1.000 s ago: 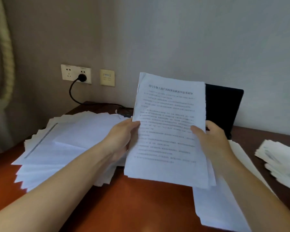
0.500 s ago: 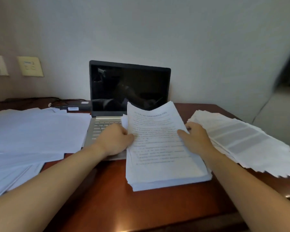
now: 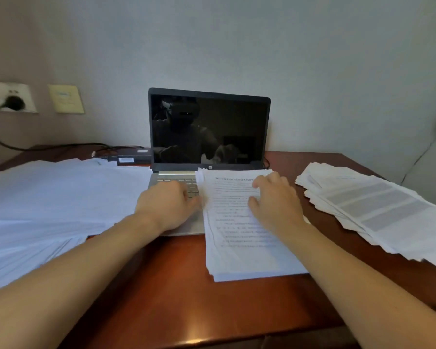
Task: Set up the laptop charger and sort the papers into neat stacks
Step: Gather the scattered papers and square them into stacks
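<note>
Under the right hand [image 3: 275, 200] lies the printed paper stack [image 3: 242, 258], its far part resting on the laptop [image 3: 209, 127] keyboard and its near part on the desk [image 3: 181, 285]. The right fingers are spread and nearly flat on the top sheet, holding nothing. This pressure likely pins the sheets against sliding. The left hand [image 3: 166, 205] meets the stack's left edge, probably to square it; blur hides whether its bent fingers grip.

Beyond the fingertips stands the dark laptop screen. Outboard of the left fingers spreads the left fanned pile [image 3: 61, 197]. Outboard of the right fingers lies the right fanned pile [image 3: 375, 205]. Both appear unsorted. Behind the left pile, the charger brick [image 3: 134, 157] is cabled to a plug [image 3: 14, 103] seated in the wall socket [image 3: 23, 91].
</note>
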The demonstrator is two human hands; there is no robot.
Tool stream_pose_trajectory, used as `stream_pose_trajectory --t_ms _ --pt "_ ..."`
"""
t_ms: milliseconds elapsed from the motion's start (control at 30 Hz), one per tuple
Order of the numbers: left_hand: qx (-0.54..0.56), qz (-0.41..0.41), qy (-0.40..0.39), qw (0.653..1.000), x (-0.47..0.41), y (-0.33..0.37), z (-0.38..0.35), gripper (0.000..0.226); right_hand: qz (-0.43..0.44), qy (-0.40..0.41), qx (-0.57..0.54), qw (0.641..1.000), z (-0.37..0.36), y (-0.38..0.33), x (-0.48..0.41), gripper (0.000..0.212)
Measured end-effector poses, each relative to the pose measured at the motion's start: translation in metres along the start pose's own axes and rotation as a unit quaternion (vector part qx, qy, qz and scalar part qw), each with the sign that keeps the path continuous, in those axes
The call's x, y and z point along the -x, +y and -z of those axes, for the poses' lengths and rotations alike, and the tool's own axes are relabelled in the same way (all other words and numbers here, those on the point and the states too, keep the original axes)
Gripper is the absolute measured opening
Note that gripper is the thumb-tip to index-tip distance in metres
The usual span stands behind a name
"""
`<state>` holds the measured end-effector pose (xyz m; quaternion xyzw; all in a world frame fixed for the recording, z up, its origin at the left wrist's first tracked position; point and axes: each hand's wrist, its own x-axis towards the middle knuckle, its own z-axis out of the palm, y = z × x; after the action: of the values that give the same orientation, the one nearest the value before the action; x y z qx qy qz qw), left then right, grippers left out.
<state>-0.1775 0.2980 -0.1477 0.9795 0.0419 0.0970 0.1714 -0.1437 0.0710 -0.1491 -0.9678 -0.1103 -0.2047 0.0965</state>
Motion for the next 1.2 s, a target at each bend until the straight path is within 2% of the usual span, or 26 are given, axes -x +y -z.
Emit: stream_pose_trajectory --t_ms 200,300,367,433,500,567,667,767,900,967,1067,1133,1200 --pt "-0.091 0.014 0.02 0.996 0.01 -0.076 0.038 0.039 0.138 -0.048 -0.042 0.988 -0.011 -0.107 0.0 0.02" --pt "-0.13 -0.012 -0.031 0.991 0.022 -0.128 0.061 0.031 0.193 -0.053 -0.073 0.977 -0.018 -0.151 0.001 0.019" --pt "-0.126 -0.026 -0.118 0.985 0.032 -0.16 0.075 0.055 0.225 -0.057 -0.08 0.969 -0.025 -0.174 0.001 0.019" --pt "-0.102 -0.02 -0.169 0.98 0.042 -0.185 0.084 0.072 0.245 -0.065 -0.087 0.964 -0.033 -0.191 -0.001 0.017" --pt "-0.11 -0.03 -0.14 0.984 0.045 -0.203 0.086 0.067 0.262 -0.075 -0.094 0.958 -0.04 -0.204 -0.005 0.016" --pt "-0.157 -0.06 -0.091 0.982 0.043 -0.211 0.087 0.049 0.276 -0.089 -0.095 0.952 -0.044 -0.213 -0.009 0.018" --pt "-0.214 -0.114 -0.051 0.969 0.035 -0.214 0.087 0.032 0.279 -0.113 -0.079 0.95 -0.049 -0.218 -0.016 0.033" --pt "-0.198 -0.121 -0.034 0.972 0.023 -0.215 0.085 0.035 0.267 -0.138 -0.055 0.952 -0.05 -0.219 -0.018 0.051" --pt "-0.136 -0.108 0.01 0.985 0.012 -0.217 0.074 0.055 0.285 -0.161 -0.034 0.944 -0.041 -0.225 -0.012 0.052" --pt "-0.116 -0.121 0.003 0.986 0.012 -0.218 0.068 0.063 0.31 -0.158 -0.028 0.937 -0.039 -0.23 -0.007 0.051" --pt "-0.082 -0.145 -0.033 0.985 0.015 -0.219 0.066 0.07 0.303 -0.17 -0.054 0.936 -0.039 -0.234 -0.007 0.056" --pt "-0.061 -0.147 -0.035 0.987 0.017 -0.221 0.068 0.064 0.303 -0.169 -0.071 0.935 -0.042 -0.234 -0.009 0.061" --pt "-0.042 -0.153 -0.006 0.987 0.018 -0.225 0.072 0.047 0.297 -0.168 -0.102 0.934 -0.046 -0.233 -0.009 0.068"
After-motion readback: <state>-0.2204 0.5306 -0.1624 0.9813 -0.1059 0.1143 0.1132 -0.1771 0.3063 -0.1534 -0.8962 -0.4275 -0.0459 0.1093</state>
